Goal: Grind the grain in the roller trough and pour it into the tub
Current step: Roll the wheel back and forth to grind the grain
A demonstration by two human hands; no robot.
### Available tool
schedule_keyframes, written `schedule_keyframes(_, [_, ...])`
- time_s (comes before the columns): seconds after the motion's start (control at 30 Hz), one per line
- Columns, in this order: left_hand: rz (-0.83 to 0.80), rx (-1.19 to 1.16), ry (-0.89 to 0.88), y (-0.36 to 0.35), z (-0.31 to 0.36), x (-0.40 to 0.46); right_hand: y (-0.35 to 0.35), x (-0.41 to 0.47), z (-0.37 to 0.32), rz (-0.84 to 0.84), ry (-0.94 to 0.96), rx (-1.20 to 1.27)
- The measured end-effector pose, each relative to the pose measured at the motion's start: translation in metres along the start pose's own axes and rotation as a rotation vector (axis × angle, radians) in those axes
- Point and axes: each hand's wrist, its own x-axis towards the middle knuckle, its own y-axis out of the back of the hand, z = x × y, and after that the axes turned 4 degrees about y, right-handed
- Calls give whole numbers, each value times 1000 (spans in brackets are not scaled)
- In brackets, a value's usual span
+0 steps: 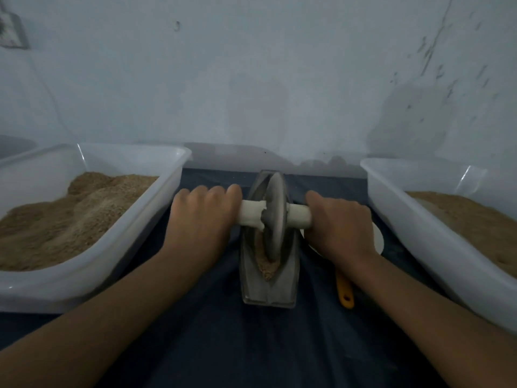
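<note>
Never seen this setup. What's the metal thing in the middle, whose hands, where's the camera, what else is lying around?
There is no machine here: a person works bare-handed, and the single picture comes from a camera worn on their head, looking forward and down.

The left hand and right hand each grip one end of a white handle that runs through a metal roller disc. The disc stands in a narrow metal trough holding brown grain, which is crushed as the disc rolls.

All this sits on a dark cloth. A white tub of grain is at left, another tub at right. A yellow-handled tool lies partly hidden under the right wrist.
</note>
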Motion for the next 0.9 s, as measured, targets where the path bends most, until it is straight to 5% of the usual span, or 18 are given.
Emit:
schedule_keyframes(0.27, [-253, -4, 26, -32, -6, 78, -17, 70, 24, -626, -97, 169])
schedule_keyframes(0.4, [-396, 18, -13, -37, -9, 109, -19, 84, 26, -788, -194, 288])
schedule_keyframes(0.5, [-317, 0, -7, -31, -5, 96, -9, 73, 19, -704, -210, 236])
schedule_keyframes(0.73, [22, -178, 32, -13, -5, 1, 35, 5, -11, -62, 50, -57])
schedule_keyframes(0.9, [87, -201, 34, -13, -6, -8, 40, -3, -11, -46, 71, -104])
